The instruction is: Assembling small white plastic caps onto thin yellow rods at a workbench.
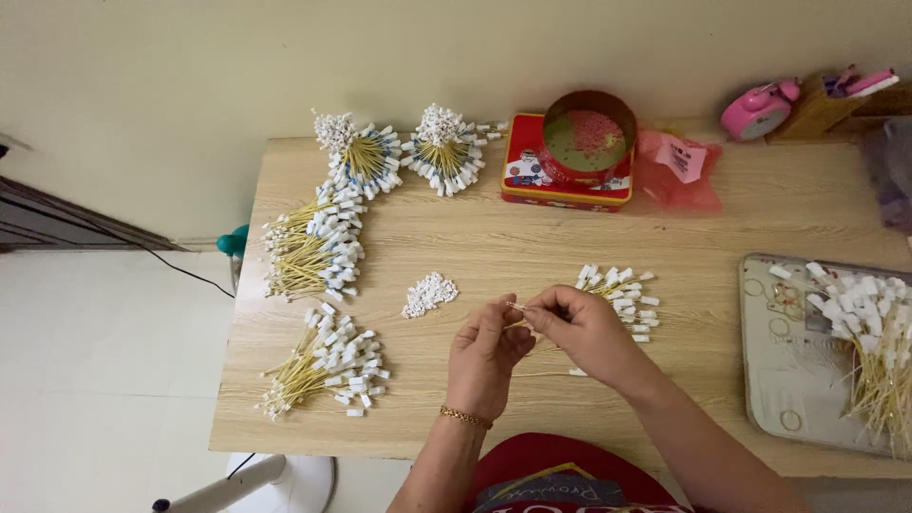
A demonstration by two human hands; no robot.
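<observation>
- Fingertips of left hand (pixel 486 350) and right hand (pixel 581 328) pinched together over the near middle of the wooden table (pixel 532 247), both closed on one thin yellow stick (pixel 520 308) held between them.
- Small white tip just visible at the left end of that stick; hard to tell which hand grips which end, perhaps the right thumb and forefinger on the white end.
- Gold bracelet (pixel 465 416) around the left wrist.
- Just right of the hands, touching the right knuckles' far side: loose cluster of white-tagged sticks (pixel 622 296) lying flat.
- Just left of the hands, apart from them: little heap of white pieces (pixel 428 294).
- Further left, near edge: fanned bundle of tagged sticks (pixel 325 366); beyond it, a second, larger bundle (pixel 313 249).
- Far left edge: two round bunches (pixel 366 157) and (pixel 443 150), white heads up, sticks spread outward.
- Far middle: red tin (pixel 566 171) with a round red bowl (pixel 589 138) set on top, green and pink contents inside.
- Right of the tin, touching it: crumpled pink plastic bag (pixel 679 171).
- Far right corner: pink alarm clock (pixel 757 109) beside a wooden holder (pixel 822 112).
- Right edge: grey tray (pixel 769 351) holding more tagged sticks (pixel 869 342) and a few loose rubber bands (pixel 785 299).
</observation>
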